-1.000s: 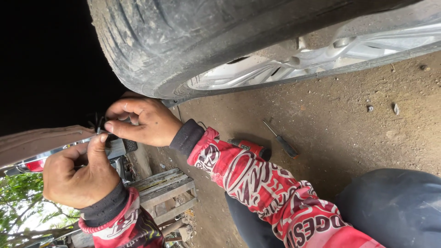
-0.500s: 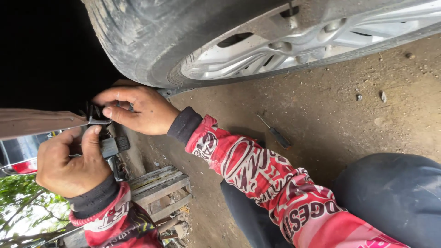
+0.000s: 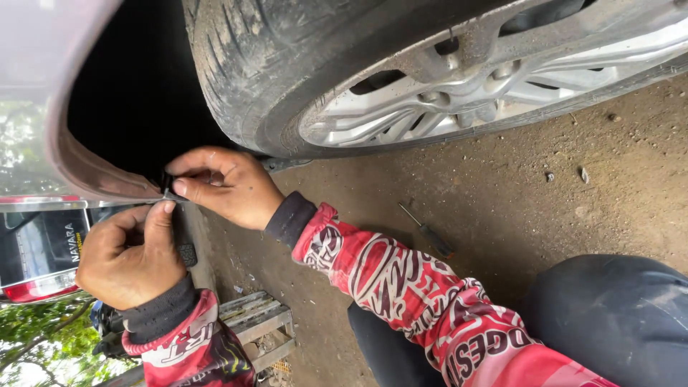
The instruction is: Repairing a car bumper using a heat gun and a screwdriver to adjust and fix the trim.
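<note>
My right hand (image 3: pixel 229 188) is up at the lower lip of the wheel arch (image 3: pixel 86 168), thumb and forefinger pressed together on a small black clip (image 3: pixel 166 185) that sits right at the edge of the arch, where the pale body panel meets the dark hollow behind the tyre (image 3: pixel 287 64). My left hand (image 3: pixel 129 258) is just below and beside it, fingers curled in, the thumb stretched up so its tip touches the same clip from underneath; a dark, flat piece (image 3: pixel 185 240) hangs down by that hand, but I cannot tell whether my grip there really closes on it or only rests against it. The two hands are nearly touching at the clip. The tyre is just beside my right knuckles, its muddy tread facing me, and the silver alloy wheel (image 3: pixel 459 100) with its lug nuts shows further along. On the dirt ground (image 3: pixel 573 186), well apart from both hands, lies a screwdriver (image 3: pixel 427 231) with a dark handle, near my red patterned sleeve (image 3: pixel 401 294). My knee (image 3: pixel 609 315) in dark trousers fills the lower corner of the view. Below my left forearm stands a small wooden crate (image 3: pixel 254 322) on the ground.
</note>
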